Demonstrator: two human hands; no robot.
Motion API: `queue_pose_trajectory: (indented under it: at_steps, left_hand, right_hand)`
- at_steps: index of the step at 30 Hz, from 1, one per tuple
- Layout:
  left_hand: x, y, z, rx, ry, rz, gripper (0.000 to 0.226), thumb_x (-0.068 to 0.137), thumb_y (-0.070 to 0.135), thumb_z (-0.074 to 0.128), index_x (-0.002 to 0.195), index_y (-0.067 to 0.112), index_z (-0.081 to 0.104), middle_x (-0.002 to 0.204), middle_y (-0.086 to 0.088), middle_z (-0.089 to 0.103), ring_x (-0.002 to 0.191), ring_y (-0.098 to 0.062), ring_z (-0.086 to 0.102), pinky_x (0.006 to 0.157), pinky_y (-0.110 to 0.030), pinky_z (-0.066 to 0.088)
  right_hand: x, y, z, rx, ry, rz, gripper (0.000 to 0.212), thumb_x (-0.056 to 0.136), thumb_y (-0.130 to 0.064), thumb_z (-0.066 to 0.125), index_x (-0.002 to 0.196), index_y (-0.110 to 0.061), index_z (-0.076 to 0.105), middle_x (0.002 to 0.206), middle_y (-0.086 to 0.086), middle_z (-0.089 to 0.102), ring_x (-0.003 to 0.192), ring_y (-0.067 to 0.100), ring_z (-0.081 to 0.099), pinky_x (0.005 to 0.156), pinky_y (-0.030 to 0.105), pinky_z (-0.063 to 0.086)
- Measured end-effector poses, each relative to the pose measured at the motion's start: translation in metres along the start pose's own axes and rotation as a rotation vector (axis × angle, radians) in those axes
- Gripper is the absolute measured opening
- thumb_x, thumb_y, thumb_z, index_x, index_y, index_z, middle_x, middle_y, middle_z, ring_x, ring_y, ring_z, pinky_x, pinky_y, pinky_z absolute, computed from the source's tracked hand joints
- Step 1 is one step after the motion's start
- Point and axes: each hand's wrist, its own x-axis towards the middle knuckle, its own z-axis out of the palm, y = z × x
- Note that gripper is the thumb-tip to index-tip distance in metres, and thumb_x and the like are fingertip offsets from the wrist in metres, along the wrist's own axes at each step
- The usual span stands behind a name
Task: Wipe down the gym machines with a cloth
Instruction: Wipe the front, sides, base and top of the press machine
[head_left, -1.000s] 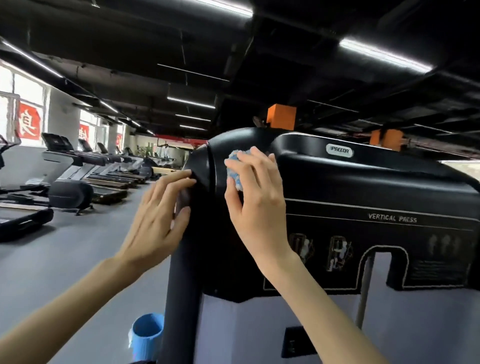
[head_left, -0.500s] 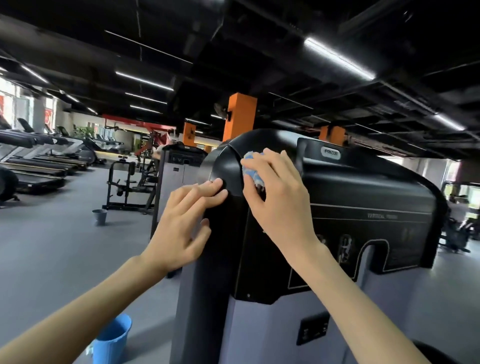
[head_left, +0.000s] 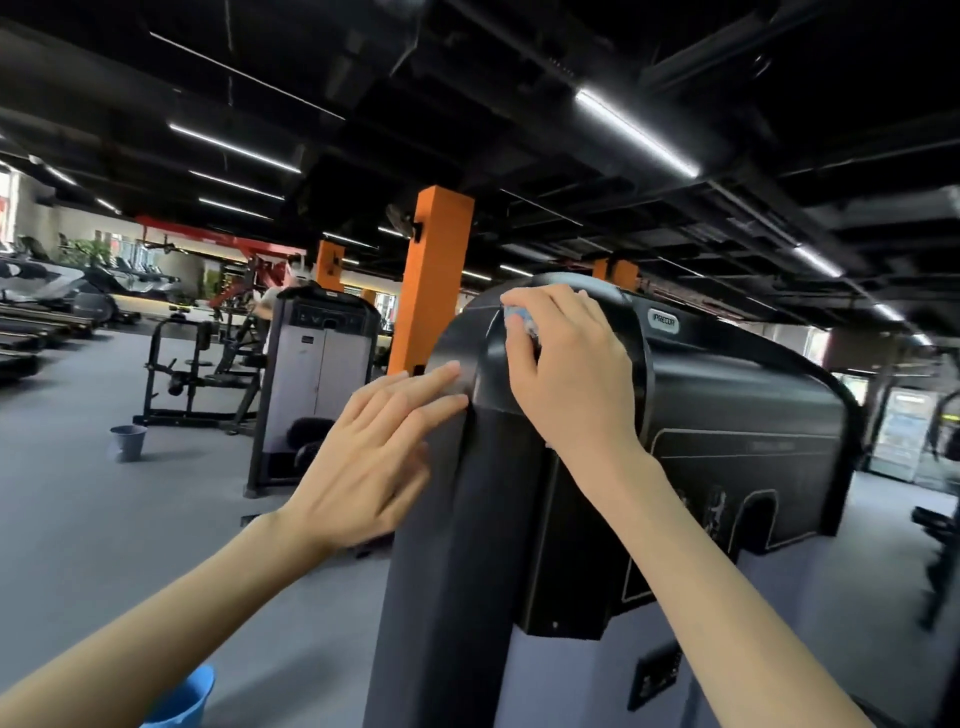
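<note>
A black Precor weight machine (head_left: 727, 415) fills the middle and right of the view, its rounded top shroud at chest height. My right hand (head_left: 566, 374) grips a small blue cloth (head_left: 519, 318) and presses it against the shroud's upper left curve; most of the cloth is hidden under the fingers. My left hand (head_left: 374, 452) lies with straight fingers against the machine's left edge, fingertips touching the seam just below the cloth.
A blue bucket (head_left: 182, 701) stands on the floor at the lower left by the machine's base. A grey bucket (head_left: 127, 441) sits farther off on the grey floor. Another weight machine (head_left: 317, 384), an orange pillar (head_left: 431, 280) and treadmills (head_left: 41, 317) stand behind.
The view has swung right, bringing the other machine and pillar into sight. My right hand has slid the cloth up toward the shroud's top; my left hand stays on the left edge.
</note>
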Motion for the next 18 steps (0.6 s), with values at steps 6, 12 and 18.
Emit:
queue_pose_trajectory:
  at_steps: [6,12,18]
  left_hand:
    - [-0.013,-0.033,0.012,-0.171,-0.130,-0.014,0.066,0.085,0.015,0.038,0.151,0.015,0.032,0.160,0.000,0.027,0.144,-0.013,0.029,0.121,-0.035,0.015]
    - [-0.002,-0.062,0.003,-0.324,-0.210,0.089,0.065,0.080,0.020,0.036,0.144,0.017,0.044,0.153,0.000,0.040,0.133,-0.016,0.042,0.120,-0.032,0.013]
    - [-0.002,-0.062,0.011,-0.490,-0.115,0.107,0.061,0.078,0.018,0.037,0.136,0.013,0.054,0.145,-0.004,0.049,0.121,-0.018,0.045,0.111,-0.029,0.020]
  right_hand:
    - [0.000,-0.019,0.006,-0.150,-0.041,0.123,0.028,0.098,-0.024,0.047,0.117,-0.018,0.066,0.114,-0.005,0.063,0.102,0.014,0.053,0.074,0.017,0.040]
    - [-0.012,-0.052,0.020,-0.265,0.054,0.300,0.027,0.101,-0.016,0.046,0.124,-0.015,0.060,0.120,-0.001,0.060,0.111,0.017,0.053,0.097,0.052,0.046]
    - [-0.017,-0.061,0.024,-0.340,0.107,0.318,0.028,0.102,-0.020,0.045,0.124,-0.016,0.061,0.119,-0.005,0.061,0.110,0.015,0.055,0.096,0.036,0.048]
